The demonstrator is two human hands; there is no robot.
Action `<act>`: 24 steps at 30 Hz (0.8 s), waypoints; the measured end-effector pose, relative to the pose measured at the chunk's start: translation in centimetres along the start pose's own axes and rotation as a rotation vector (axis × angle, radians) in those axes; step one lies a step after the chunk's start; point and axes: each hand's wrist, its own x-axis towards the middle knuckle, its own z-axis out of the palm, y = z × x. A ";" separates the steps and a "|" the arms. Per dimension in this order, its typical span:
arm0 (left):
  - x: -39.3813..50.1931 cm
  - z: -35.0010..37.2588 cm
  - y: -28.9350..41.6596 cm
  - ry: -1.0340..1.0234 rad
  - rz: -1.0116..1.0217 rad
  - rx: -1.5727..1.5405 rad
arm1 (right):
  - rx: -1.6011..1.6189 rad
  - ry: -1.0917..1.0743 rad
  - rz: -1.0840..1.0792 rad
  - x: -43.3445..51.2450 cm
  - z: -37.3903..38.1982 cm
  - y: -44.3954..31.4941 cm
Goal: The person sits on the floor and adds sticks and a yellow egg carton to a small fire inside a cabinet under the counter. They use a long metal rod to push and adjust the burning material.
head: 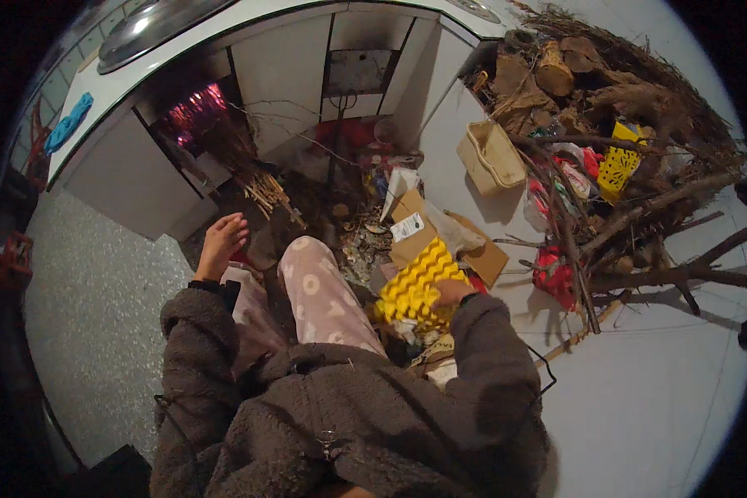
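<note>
My right hand [453, 291] grips a yellow, wavy-patterned sheet of packaging [420, 280] beside my right knee. Under and behind that sheet lie a torn cardboard piece with a white label [408, 227] and cloudy plastic wrap [454, 230]. My left hand [224, 243] is raised above my left knee, fingers loosely bent, and nothing shows in it. Beyond it, a bundle of dry stalks [255, 168] sticks out of the stove's fire opening [193, 118], where a pink-purple glow shows. Ash and litter [367, 249] cover the floor ahead of my knees.
A white tiled stove [280, 56] curves across the front, with a metal lid [155, 31] on top. Fire tongs [336, 137] stand against it. At right are a beige plastic bin [492, 159], stacked logs [554, 68] and jutting branches [653, 274]. A blue cloth [68, 124] lies at left.
</note>
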 end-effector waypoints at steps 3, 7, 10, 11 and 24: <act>-1.3 0.1 0.6 0.002 0.026 -0.004 | 0.344 0.208 -0.046 -1.8 -6.9 -0.5; -3.2 1.4 2.1 0.077 0.084 0.088 | 0.726 0.281 -0.013 -6.9 -16.7 -3.8; -4.0 2.5 2.8 0.024 0.129 0.105 | 0.858 0.400 -0.079 -10.7 -20.7 -7.3; -4.1 2.8 3.0 0.003 0.137 0.140 | 0.916 0.435 -0.165 -11.8 -21.4 -8.3; -3.9 8.5 4.9 -0.176 0.271 0.480 | 1.096 1.183 -0.208 -14.5 -23.8 -9.7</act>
